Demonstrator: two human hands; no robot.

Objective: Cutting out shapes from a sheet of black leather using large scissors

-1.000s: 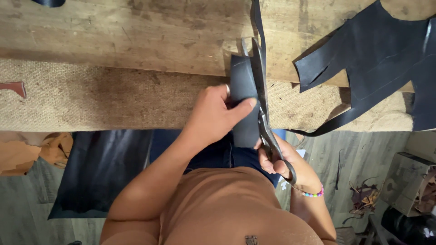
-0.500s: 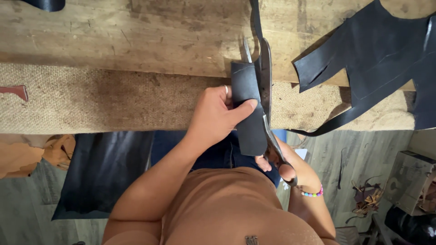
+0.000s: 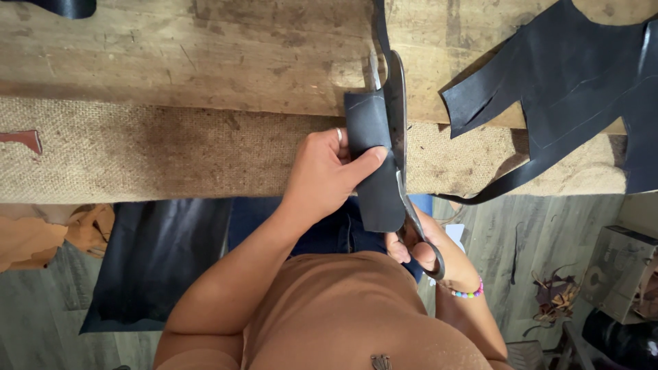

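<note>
Right hand: the right hand [image 3: 417,248], nearest the body, is clenched through the handles of the scissors [image 3: 404,171].
Left hand: the left hand [image 3: 325,171] pinches a dark strip [image 3: 373,161], thumb on its face.
Strip: held upright over the counter [image 3: 171,62] edge, just left of the blades, touching them.
Scissors: blades point away, along the strip's right edge.
Burlap: burlap [image 3: 137,151] covers the counter's front.
Far right: a cut dark sheet [image 3: 569,82] lies on the counter.
</note>
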